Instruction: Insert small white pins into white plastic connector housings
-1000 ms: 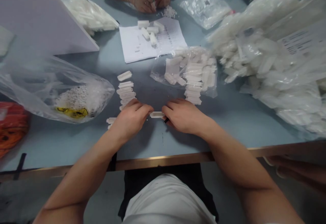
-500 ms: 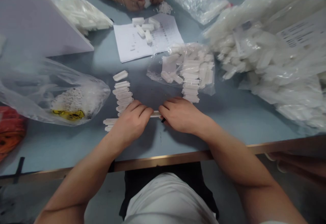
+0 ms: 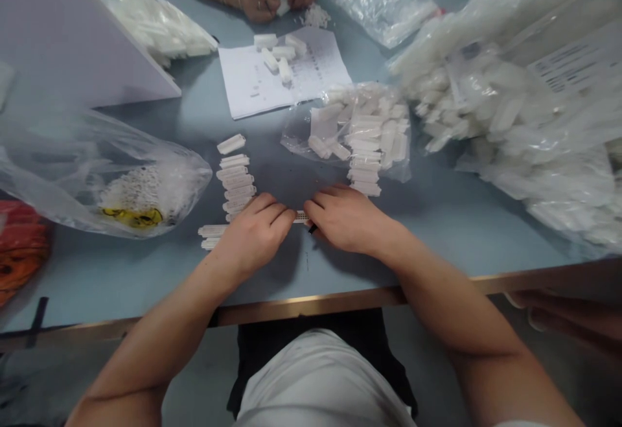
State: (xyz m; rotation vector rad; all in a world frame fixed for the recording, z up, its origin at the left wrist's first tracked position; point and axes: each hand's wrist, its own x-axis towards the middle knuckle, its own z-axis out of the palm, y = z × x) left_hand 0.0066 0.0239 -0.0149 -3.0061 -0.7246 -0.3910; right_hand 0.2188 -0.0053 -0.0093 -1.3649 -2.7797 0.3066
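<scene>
A small white plastic connector strip with rows of tiny holes [image 3: 301, 216] lies between my two hands, low over the table. My left hand [image 3: 260, 227] is closed on its left end, fingertips hidden under the knuckles. Its right end is gripped by my right hand [image 3: 339, 219]. A short black tool tip [image 3: 312, 228] juts out below the right fingers; the rest of it is hidden. Left of my left hand runs a column of white plastic pieces [image 3: 238, 181], with a few more white pieces [image 3: 211, 231] partly behind my wrist. Another stack of white pieces [image 3: 365, 174] stands beyond my right hand.
An open plastic bag [image 3: 170, 174] with small parts lies left, a bag of white pieces [image 3: 335, 106] ahead. Large filled bags [image 3: 515, 109] crowd the right. Across the table, a co-worker's hands [image 3: 262, 0] work behind a paper sheet [image 3: 238, 90]. The table edge [image 3: 311, 302] is near me.
My left hand has shifted slightly right along the strip, so less of it shows between my hands. My right hand stays nearly in place.
</scene>
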